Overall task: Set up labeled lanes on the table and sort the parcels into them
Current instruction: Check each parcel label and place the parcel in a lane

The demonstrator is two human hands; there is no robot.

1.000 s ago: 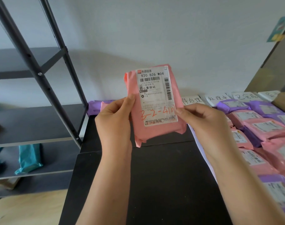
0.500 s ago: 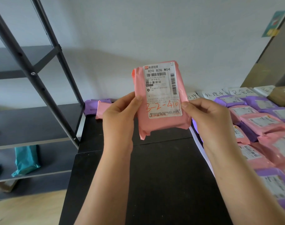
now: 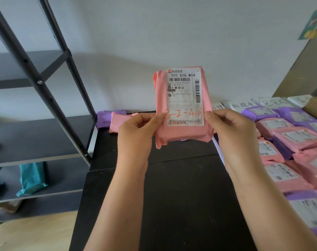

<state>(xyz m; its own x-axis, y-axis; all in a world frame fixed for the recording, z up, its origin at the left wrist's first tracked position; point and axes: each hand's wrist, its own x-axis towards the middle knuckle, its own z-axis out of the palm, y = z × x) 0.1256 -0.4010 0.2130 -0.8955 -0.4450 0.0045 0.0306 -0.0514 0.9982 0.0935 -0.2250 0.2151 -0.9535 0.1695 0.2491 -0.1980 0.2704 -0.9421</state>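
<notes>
The fine print on the pink parcel is blurring out. Only "920 B26 W04" and red handwriting, roughly "3-2-410", are reading clearly, and both thumbs are covering the ends of that writing. The fingers behind the parcel are lying out of sight. The parcel is hiding part of the nearest paper sign, and the right edge is cutting off the pile of parcels.

The left hand is pinching the parcel's lower left edge, thumb in front. The right hand is gripping the lower right edge the same way. The parcel is standing upright in the air above the far part of the black table, label facing the camera. Past the left hand, a purple parcel is lying at the table's far left corner, beside a grey shelf rack.
</notes>
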